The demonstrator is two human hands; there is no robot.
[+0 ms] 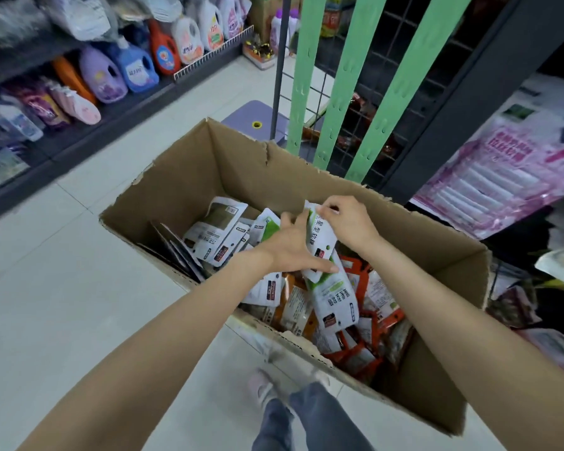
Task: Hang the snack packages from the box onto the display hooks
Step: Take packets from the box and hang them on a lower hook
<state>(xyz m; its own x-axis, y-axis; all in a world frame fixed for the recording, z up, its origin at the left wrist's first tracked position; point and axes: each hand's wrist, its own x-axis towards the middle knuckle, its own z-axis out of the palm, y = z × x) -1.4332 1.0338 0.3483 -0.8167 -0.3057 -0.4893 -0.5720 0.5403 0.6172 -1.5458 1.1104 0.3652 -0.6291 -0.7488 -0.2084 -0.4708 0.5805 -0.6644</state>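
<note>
Pinching the top edge of a white-and-green snack packet [319,237] between thumb and curled fingertips: right hand [345,219], above the middle of the cardboard box [437,255]. Alongside, left hand [290,245], fingers spread and mostly straight, thumb stretched across the packet's lower end, steadying rather than gripping as far as can be seen. Packet lifted just clear of the heap, tilted, lower end near a second white-and-green packet [336,301] lying below.

Outward from there: box still well filled. White packets [219,232] stacked toward the far left corner, orange and red packets [362,346] piled toward the near right corner and along the near wall. Box itself on the tiled floor [62,271], torn along its rim.

Beyond the far rim, three green hanging strips [342,86] running down a wire grid [365,102]; hooks on them bare wherever visible, upper ends out of view. Dark red packets behind the grid, not clearly on those strips.

Judging from this: early going. One packet in hand, nothing visibly hung, nearly the whole boxful left to carry up and hook on.
</note>
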